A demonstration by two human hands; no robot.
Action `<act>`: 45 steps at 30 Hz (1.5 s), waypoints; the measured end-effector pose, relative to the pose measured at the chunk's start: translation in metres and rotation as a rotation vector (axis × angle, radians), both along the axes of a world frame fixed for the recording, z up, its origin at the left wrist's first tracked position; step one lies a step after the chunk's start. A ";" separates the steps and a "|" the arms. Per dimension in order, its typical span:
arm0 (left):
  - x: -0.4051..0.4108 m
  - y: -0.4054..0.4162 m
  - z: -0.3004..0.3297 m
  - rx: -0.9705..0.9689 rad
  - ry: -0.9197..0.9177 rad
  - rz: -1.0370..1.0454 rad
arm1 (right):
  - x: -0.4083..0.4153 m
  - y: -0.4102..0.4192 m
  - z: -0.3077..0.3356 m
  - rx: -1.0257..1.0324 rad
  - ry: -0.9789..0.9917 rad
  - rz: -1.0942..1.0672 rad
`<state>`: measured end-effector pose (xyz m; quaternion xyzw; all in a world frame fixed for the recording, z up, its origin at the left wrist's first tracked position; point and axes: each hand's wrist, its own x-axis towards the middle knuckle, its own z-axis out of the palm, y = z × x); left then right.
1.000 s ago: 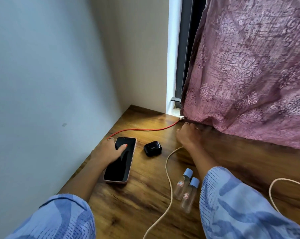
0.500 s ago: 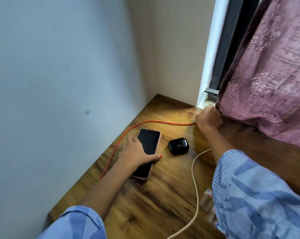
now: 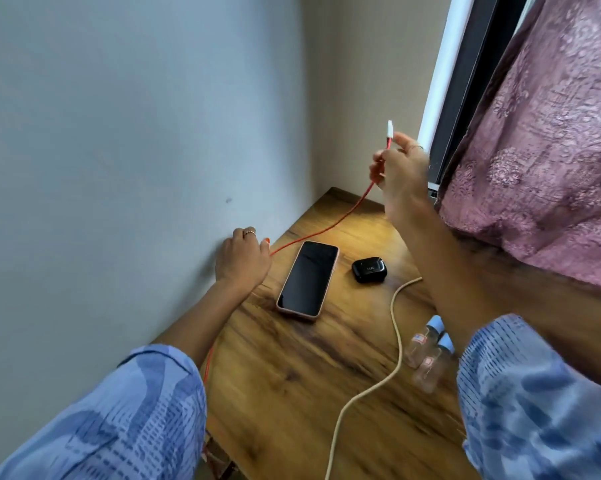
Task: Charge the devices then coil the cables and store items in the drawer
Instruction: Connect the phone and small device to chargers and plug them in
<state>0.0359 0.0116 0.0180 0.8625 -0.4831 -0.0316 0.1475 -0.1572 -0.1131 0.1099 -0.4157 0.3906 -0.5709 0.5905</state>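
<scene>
My right hand [image 3: 401,171] is raised above the back of the wooden desk [image 3: 285,382] and pinches the red cable [image 3: 326,232] just below its white connector [image 3: 390,129], which points up. From there the cable slopes down to my left hand [image 3: 242,259], which curls round it at the wall, then runs on under my forearm. A black phone in a pink case [image 3: 307,278] lies face up just right of my left hand. A black earbuds case [image 3: 369,269] sits closed to the phone's right. A cream cable [image 3: 396,327] snakes across the desk.
Two small clear bottles with blue caps [image 3: 427,355] lie by my right forearm. A pale wall [image 3: 136,150] borders the desk on the left. A mauve patterned curtain [image 3: 551,168] hangs over the desk's right rear, beside a dark window frame [image 3: 465,98].
My right hand has lifted the red cable's end from the desk by the curtain up into the air. My left hand has left the phone and moved to the cable by the wall.
</scene>
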 end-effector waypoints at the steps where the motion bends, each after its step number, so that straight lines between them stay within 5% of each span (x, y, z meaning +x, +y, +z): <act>1: 0.002 0.003 0.004 -0.016 0.010 0.003 | 0.000 0.019 0.013 -0.005 -0.060 0.033; 5: 0.006 0.009 0.009 -0.049 0.073 -0.015 | -0.010 0.085 0.034 0.104 -0.229 0.138; 14: -0.013 -0.003 -0.013 0.181 0.326 -0.200 | -0.013 0.175 -0.025 0.324 -0.008 0.089; 21: -0.039 -0.036 -0.027 0.417 0.245 -0.362 | -0.002 0.216 -0.057 0.472 -0.015 0.037; 28: -0.053 -0.046 -0.031 0.500 0.274 -0.250 | 0.003 0.243 -0.069 0.491 0.009 -0.046; 31: -0.049 -0.053 -0.021 0.431 0.418 -0.279 | 0.003 0.251 -0.068 0.474 0.016 -0.097; 35: -0.053 -0.063 0.006 0.200 0.861 -0.261 | 0.005 0.252 -0.059 0.363 0.050 -0.184; 40: -0.070 -0.071 0.065 -0.185 1.028 -0.267 | 0.014 0.241 -0.042 0.149 0.133 -0.269; 45: -0.078 -0.058 0.115 -0.144 1.287 -0.373 | 0.023 0.227 -0.026 -0.089 0.263 -0.371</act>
